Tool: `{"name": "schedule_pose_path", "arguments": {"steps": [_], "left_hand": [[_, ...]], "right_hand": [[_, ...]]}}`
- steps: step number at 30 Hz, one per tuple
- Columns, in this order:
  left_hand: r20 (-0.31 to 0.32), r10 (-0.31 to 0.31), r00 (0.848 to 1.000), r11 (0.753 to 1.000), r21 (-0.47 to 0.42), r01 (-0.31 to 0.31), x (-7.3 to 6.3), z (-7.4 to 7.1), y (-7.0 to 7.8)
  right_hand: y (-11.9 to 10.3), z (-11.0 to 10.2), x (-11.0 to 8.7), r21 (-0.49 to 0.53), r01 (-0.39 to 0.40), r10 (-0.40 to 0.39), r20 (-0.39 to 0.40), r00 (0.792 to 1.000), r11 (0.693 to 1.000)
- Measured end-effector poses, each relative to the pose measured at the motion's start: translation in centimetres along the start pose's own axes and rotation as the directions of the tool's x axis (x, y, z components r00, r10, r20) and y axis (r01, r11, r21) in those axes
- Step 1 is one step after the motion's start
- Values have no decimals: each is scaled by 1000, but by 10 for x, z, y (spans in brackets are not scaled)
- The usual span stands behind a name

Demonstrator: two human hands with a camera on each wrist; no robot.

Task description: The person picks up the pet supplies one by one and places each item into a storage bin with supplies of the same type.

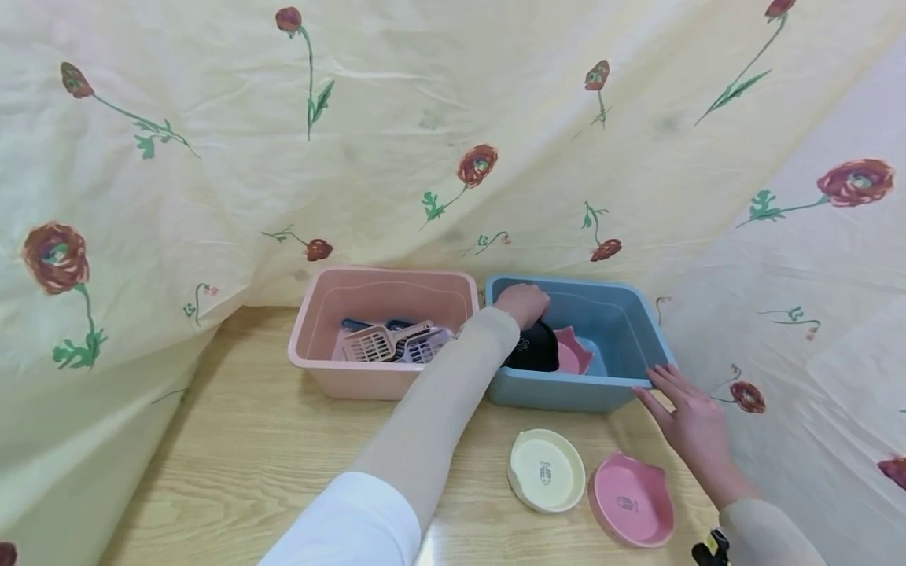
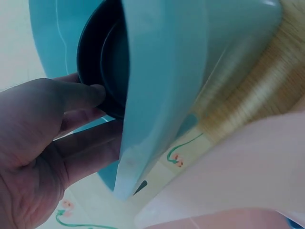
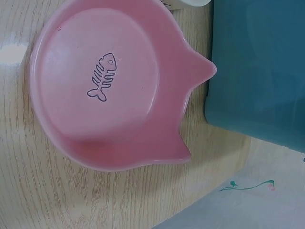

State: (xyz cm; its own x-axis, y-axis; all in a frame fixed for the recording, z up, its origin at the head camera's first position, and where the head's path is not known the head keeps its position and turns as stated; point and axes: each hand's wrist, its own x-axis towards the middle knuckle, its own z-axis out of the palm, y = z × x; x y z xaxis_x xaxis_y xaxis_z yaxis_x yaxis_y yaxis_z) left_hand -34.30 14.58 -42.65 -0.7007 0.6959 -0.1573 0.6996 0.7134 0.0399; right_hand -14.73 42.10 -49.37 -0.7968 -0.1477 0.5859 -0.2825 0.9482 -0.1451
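Observation:
My left hand (image 1: pixel 522 304) reaches into the left end of the blue bin (image 1: pixel 566 393). Its thumb and fingers pinch the rim of a black pet bowl (image 1: pixel 535 351), which is tipped on its side near the bin's wall. Beside that bowl, a pink cat-eared bowl (image 1: pixel 575 354) lies inside the bin. At the bin's front right corner my right hand (image 1: pixel 690 413) holds the rim, fingertips over the edge and thumb on the outer side. In the right wrist view, another pink cat-eared bowl (image 3: pixel 100 76) with a fishbone print sits on the table below; that hand is out of this view.
A pink bin (image 1: pixel 325 365) stands left of the blue one, with several slotted litter scoops (image 1: pixel 370 344) in it. A cream bowl (image 1: pixel 548 472) sits on the wooden table (image 1: pixel 233 440) in front of the blue bin. Flowered cloth (image 1: pixel 396 102) hangs behind the bins and at both sides.

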Motion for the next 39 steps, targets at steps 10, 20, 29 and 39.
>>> {"name": "schedule_pose_path", "arguments": {"steps": [10, 20, 29, 39], "left_hand": [[56, -80, 995, 970, -225, 91, -14, -28, -3], [180, -45, 983, 939, -327, 103, -29, -66, -10], [181, -17, 983, 889, -448, 98, -70, -93, -26], [160, -19, 987, 833, -544, 104, -134, -99, -55]], "right_hand": [[0, 0, -4, 8, 2, -2, -3, 1000, 1000], [0, -3, -6, -15, 11, -11, -9, 1000, 1000], [1, -4, -7, -26, -3, 3, 8, 1000, 1000], [-4, -6, -2, -9, -11, 11, 32, 999, 1000]]}}
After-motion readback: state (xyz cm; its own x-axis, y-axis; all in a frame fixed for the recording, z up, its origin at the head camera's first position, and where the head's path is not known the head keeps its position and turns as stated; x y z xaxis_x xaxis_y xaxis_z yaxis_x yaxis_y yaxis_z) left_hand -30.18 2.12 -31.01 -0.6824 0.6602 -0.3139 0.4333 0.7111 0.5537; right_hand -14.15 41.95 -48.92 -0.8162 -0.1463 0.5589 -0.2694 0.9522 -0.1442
